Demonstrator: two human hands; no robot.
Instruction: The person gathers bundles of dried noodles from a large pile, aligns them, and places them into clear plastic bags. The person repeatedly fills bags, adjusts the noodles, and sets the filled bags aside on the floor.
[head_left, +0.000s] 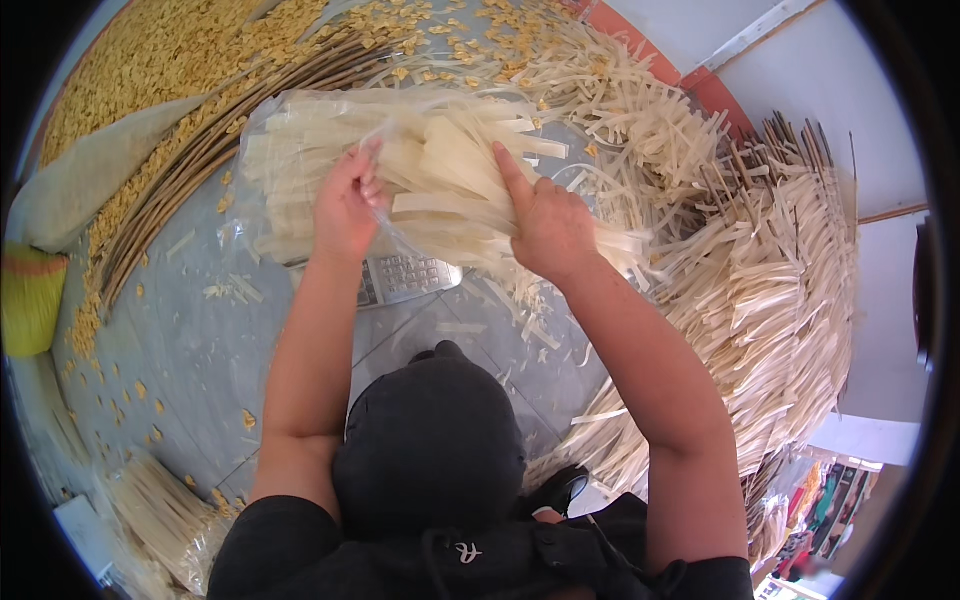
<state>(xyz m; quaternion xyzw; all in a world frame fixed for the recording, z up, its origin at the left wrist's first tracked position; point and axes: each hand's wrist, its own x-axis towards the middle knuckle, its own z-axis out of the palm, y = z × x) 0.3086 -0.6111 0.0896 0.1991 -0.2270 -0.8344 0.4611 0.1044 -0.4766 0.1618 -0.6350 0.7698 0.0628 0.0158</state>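
Note:
Flat, pale dried strips (450, 150) lie in a bundle, partly inside a clear plastic bag (259, 150), on top of a digital scale whose keypad (412, 276) shows below them. The fingers of my left hand (351, 195) are closed on the edge of the clear plastic bag, above the left part of the bundle. My right hand (551, 217) rests at the right part of the strips with its index finger stretched out; whether it grips any strip cannot be made out.
Thin brown sticks (187, 157) and a heap of yellow dried pieces (150, 67) lie at the upper left. Stacked pale strips (772, 315) fill the right side. A filled bag of strips (161, 510) lies at lower left, below a yellow-green sack (34, 300).

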